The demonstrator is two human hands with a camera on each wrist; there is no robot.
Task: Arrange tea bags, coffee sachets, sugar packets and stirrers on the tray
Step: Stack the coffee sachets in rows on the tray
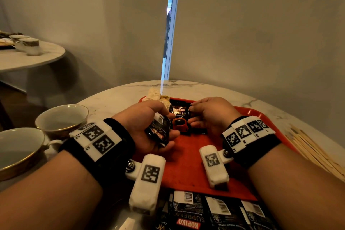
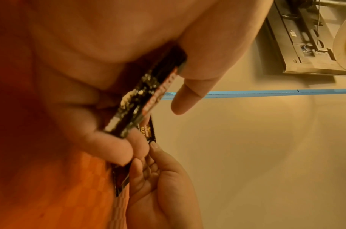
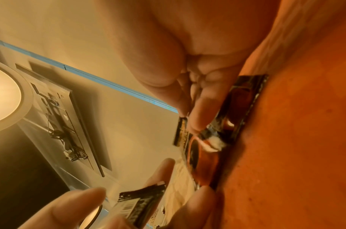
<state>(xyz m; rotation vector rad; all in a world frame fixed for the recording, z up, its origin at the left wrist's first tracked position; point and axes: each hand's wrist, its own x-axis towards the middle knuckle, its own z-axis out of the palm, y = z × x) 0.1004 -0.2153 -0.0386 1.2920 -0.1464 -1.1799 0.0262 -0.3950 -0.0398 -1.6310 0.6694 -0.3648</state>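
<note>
Now, fingers: the left hand (image 1: 149, 127) curls round a bundle of black coffee sachets (image 1: 158, 130), held on edge at mid-frame; the right hand (image 1: 209, 115) pinches the top corner of a single sachet (image 1: 180, 117) lying on the tray.
Task things: the single sachet lies flat at the tray's far middle, between the two hands; more sachets (image 1: 214, 213) lie barcode side up along the bottom edge of the frame, off the tray.
Tray: red tray (image 1: 186, 170) in the centre, under both hands.
Surface: white marble table (image 1: 224, 91), rounded at its far edge.
Around: wooden stirrers (image 1: 313, 151) lie just right of the tray; pale packets (image 1: 155, 95) sit at its far left corner; two cups (image 1: 61, 119) stand at the left edge.
Room: plain grey walls meet in a corner with a blue strip (image 1: 170, 24); a second round table (image 1: 28, 58) with cups sits at upper left.
In the way: the wrist bands and their white marker blocks cover part of the tray.
</note>
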